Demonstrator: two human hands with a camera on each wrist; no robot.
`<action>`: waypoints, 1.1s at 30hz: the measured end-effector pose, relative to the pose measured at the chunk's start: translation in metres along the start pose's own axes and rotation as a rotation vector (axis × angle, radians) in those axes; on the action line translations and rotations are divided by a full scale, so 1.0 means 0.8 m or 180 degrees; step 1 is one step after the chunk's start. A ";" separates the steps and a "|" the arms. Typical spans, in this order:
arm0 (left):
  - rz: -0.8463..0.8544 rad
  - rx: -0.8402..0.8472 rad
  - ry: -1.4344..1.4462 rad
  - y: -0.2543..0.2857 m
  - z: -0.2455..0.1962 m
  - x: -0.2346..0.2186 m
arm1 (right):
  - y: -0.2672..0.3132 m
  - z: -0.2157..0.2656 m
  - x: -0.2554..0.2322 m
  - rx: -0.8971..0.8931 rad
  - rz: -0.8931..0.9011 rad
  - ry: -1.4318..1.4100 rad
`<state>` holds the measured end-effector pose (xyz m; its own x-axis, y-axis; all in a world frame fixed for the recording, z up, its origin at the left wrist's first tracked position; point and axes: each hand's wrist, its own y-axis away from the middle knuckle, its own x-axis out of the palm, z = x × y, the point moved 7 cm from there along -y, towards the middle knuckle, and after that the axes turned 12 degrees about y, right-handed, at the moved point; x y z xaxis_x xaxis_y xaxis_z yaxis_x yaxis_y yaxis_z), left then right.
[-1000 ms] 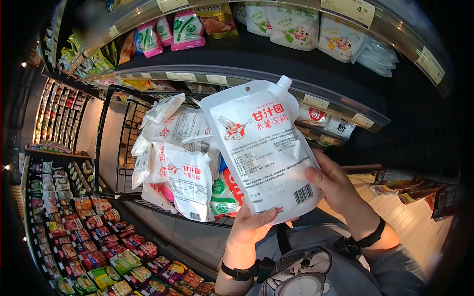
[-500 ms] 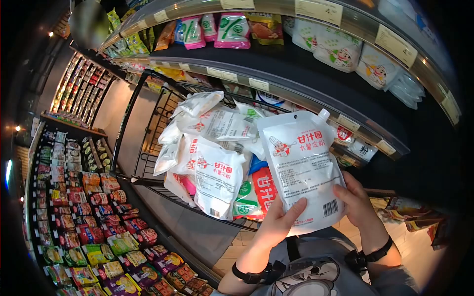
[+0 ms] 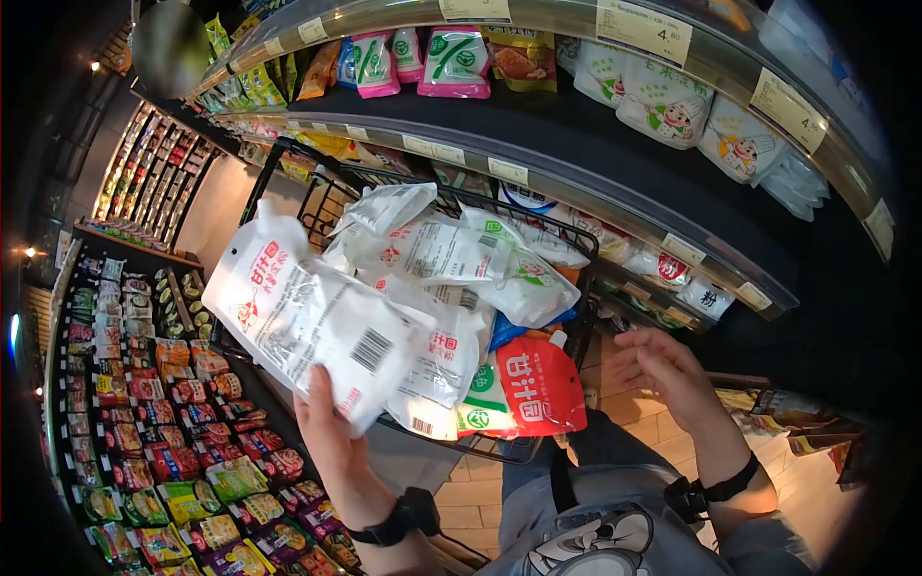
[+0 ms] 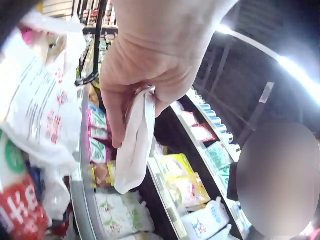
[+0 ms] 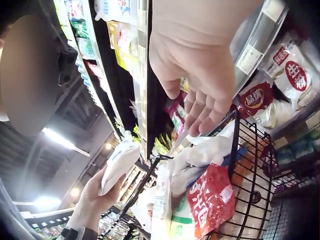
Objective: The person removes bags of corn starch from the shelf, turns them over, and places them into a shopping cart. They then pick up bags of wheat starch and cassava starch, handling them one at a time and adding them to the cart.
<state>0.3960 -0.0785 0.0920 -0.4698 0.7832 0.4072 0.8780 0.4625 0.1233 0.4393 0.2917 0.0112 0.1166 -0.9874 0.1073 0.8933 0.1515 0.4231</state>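
Observation:
My left hand (image 3: pixel 329 419) pinches the bottom edge of a white spouted starch pouch (image 3: pixel 307 317), thumb on its printed face. The pouch tilts over the left side of the black wire shopping cart (image 3: pixel 600 252), its spout pointing up and away. In the left wrist view the pouch (image 4: pixel 135 150) shows edge-on between thumb and fingers. My right hand (image 3: pixel 663 372) is off to the cart's right, fingers loosely bent and holding nothing. Inside the cart lie several white pouches (image 3: pixel 447 252), a red pouch (image 3: pixel 540 384) and a green-and-white bag (image 3: pixel 480 394).
Shelves with price tags (image 3: pixel 643 31) curve along the far side, bearing pink-and-white bags (image 3: pixel 455 60) and white bags with a chef picture (image 3: pixel 663 101). At the left stands a display of colourful packets (image 3: pixel 182 432). More packets (image 3: pixel 807 422) hang at the right.
Both hands held the pouch before. The right hand has let go and stays at the right, while the left hand has carried the pouch leftward over the cart, tilting it.

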 end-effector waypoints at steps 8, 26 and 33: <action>-0.0116 -0.0731 -0.0192 -0.094 0.088 -0.082 | -0.014 -0.020 0.010 0.0121 -0.0043 0.0291; 0.0218 0.0307 -0.3522 0.004 0.001 -0.023 | -0.054 -0.030 0.027 -0.0225 -0.0264 0.1184; -0.0036 0.0621 -0.4304 -0.006 0.003 -0.023 | -0.033 -0.008 -0.001 -0.0259 -0.0510 0.1213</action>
<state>0.4002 -0.0939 0.0820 -0.2980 0.5181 -0.8017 0.8993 0.4340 -0.0537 0.4188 0.2882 -0.0060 0.1120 -0.9470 -0.3011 0.9428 0.0055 0.3334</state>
